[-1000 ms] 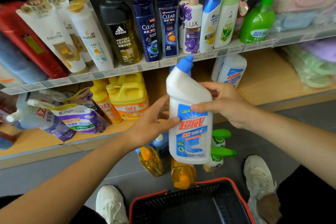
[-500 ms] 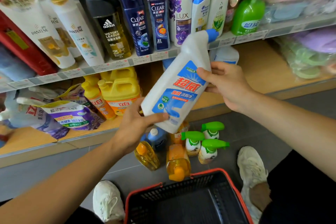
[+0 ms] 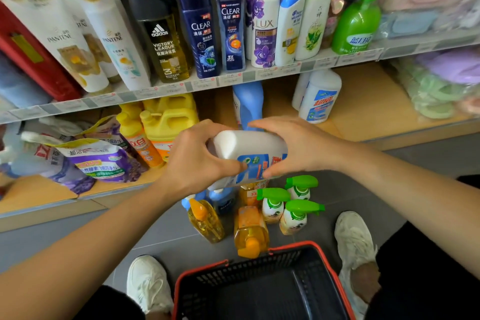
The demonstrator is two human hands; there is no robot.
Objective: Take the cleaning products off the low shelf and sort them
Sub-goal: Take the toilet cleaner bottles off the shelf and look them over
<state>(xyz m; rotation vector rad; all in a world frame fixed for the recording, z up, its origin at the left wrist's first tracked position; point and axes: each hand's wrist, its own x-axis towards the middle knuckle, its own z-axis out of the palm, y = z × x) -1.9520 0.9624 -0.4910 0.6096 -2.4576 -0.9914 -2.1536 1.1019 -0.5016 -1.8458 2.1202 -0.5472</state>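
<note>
Item: white bottle of toilet cleaner, blue label, moulded plastic, smooth and slightly glossy, rounded shoulders at the base end, which faces the camera; the neck end is hidden below the hands. Location: held in the air, tipped over nearly flat, in front of the low shelf and above the group of goods on the floor. Grip: left hand wrapped round the base end, fingers curled over the top and thumb pressed against the label; right hand clasped over the far side, fingertips on the label edge; both pinch the bottle between them. Handling, by judgement: stiff-walled, probably full and moderately heavy, slick where unlabelled; best held round the waist or label, cap kept tight. Nearby on the floor: three spray bottles with green triggers, amber dish soap bottles with orange caps, clear and soft-sided, a blue bottle partly hidden. Still on the low shelf: matching white bottles, yellow jugs, soft refill pouches. Black basket with a red rim stands between the shoes.
</note>
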